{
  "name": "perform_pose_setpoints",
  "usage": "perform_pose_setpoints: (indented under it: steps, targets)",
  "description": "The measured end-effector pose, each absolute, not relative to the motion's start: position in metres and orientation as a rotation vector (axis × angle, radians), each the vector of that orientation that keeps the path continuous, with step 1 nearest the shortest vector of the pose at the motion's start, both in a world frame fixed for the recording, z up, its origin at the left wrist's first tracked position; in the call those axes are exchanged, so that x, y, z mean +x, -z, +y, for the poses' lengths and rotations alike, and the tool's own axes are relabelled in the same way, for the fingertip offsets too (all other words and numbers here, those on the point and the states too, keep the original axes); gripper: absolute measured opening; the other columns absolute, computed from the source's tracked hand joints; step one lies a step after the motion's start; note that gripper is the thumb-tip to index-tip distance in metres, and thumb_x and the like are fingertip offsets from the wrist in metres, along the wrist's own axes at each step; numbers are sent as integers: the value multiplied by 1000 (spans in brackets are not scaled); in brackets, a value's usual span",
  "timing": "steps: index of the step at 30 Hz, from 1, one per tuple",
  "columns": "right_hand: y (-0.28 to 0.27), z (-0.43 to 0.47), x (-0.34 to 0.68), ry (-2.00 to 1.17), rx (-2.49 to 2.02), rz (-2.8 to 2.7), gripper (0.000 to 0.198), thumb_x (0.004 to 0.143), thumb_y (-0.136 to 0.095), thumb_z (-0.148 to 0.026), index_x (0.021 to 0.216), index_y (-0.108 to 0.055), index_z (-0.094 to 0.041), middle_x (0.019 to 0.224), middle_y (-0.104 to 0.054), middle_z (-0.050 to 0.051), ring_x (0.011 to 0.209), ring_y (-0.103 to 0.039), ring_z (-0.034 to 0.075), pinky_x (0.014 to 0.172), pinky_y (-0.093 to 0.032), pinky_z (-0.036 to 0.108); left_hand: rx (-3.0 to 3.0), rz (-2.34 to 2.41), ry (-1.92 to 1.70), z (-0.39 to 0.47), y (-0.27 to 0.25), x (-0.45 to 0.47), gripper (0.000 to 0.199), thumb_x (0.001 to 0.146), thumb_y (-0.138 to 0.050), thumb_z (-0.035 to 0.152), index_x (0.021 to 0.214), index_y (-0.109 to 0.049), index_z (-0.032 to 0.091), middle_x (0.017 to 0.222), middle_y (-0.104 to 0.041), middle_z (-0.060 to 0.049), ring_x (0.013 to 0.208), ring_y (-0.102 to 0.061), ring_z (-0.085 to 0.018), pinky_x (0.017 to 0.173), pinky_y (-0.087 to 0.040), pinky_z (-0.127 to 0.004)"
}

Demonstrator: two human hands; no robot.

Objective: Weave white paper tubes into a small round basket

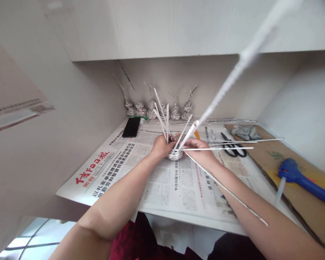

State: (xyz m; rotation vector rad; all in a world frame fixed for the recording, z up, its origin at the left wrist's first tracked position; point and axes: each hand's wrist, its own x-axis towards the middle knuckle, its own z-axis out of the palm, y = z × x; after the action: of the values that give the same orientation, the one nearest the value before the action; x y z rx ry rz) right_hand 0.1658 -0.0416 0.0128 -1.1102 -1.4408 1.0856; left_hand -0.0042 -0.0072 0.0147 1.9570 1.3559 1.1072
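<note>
A small round basket woven from rolled paper (175, 155) sits between my hands over the newspaper. Several white paper sticks (167, 117) rise from its rim, and one long paper tube (219, 90) slants far up to the right, blurred near the camera. My left hand (162, 147) grips the basket's left side, thumb at the rim. On the right side, my right hand (197, 148) is closed at the rim where paper strands meet; its fingertips are partly hidden. One thin strand (227, 190) trails down across my right forearm.
Newspaper (157, 184) covers the table. Several woven gourd shapes (175, 112) line the back wall. A black phone (131, 127) lies at left. Scissors (233, 146), a crumpled cloth (245, 132), cardboard (273, 159) and a blue glue gun (300, 177) are at right. A cabinet (178, 29) overhangs.
</note>
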Motion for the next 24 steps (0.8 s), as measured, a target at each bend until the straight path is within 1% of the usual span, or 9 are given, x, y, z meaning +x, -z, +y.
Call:
perform_pose_setpoints:
  steps: [2, 6, 9, 12, 16, 18, 20, 22, 24]
  targets:
    - [-12, -43, 165, -1050, -1134, -1450, 27, 66, -73, -39, 84, -68, -19, 81, -71, 4, 67, -64, 17, 62, -52, 29, 1960, 1367, -1106, -7, -14, -4, 12, 71, -60, 18, 77, -70, 17, 78, -72, -2, 74, -65, -15, 72, -47, -24]
    - [-12, -47, 163, -866, -1122, -1577, 22, 72, -68, -36, 88, -68, -21, 83, -71, 3, 72, -65, 17, 65, -53, 29, 1975, 1410, -1107, -8, -15, -3, 11, 72, -62, 21, 76, -70, 16, 74, -71, -2, 70, -64, -15, 71, -47, -24]
    - [-14, -49, 162, -804, -1206, -1549, 17, 75, -64, -37, 78, -66, -21, 69, -68, 1, 59, -62, 16, 57, -52, 28, 1943, 1374, -1111, -8, -16, -4, 9, 71, -62, 20, 73, -70, 15, 72, -71, -2, 69, -64, -14, 70, -48, -23]
    - [-15, -48, 161, -932, -1272, -1353, 18, 72, -67, -38, 71, -63, -20, 62, -66, 1, 53, -62, 16, 53, -52, 29, 1865, 1315, -1114, -8, -17, -5, 9, 70, -62, 17, 75, -70, 15, 73, -71, -1, 69, -64, -14, 68, -48, -23]
    - [-12, -41, 164, -1165, -1243, -1172, 20, 68, -72, -36, 73, -61, -20, 70, -69, 3, 58, -65, 17, 52, -54, 29, 1878, 1375, -1152, -7, -19, -6, 10, 68, -63, 14, 75, -70, 16, 73, -71, -1, 67, -63, -14, 69, -48, -24]
    - [-11, -40, 167, -1182, -1320, -1222, 23, 68, -73, -38, 76, -62, -20, 72, -69, 3, 54, -64, 15, 44, -50, 23, 1904, 1407, -1197, -6, -20, -7, 10, 69, -62, 14, 75, -70, 17, 73, -71, -1, 68, -63, -14, 70, -48, -24]
    - [-13, -43, 168, -1197, -1417, -1318, 27, 68, -73, -42, 73, -61, -18, 66, -67, 2, 46, -59, 11, 35, -41, 18, 1894, 1413, -1255, -6, -21, -8, 10, 69, -62, 14, 75, -69, 17, 73, -71, -1, 68, -63, -14, 71, -48, -24]
    - [-17, -47, 168, -1247, -1431, -1413, 32, 68, -74, -45, 69, -59, -17, 60, -64, 0, 40, -54, 8, 31, -34, 15, 1875, 1411, -1290, -5, -23, -9, 9, 69, -62, 15, 74, -69, 17, 72, -71, -1, 67, -63, -14, 70, -48, -24]
    - [-22, -52, 167, -1293, -1361, -1476, 34, 67, -74, -47, 74, -60, -17, 60, -63, 0, 40, -55, 8, 31, -33, 15, 1871, 1407, -1300, -5, -23, -9, 8, 69, -63, 16, 73, -69, 18, 71, -70, -1, 66, -63, -14, 70, -48, -24]
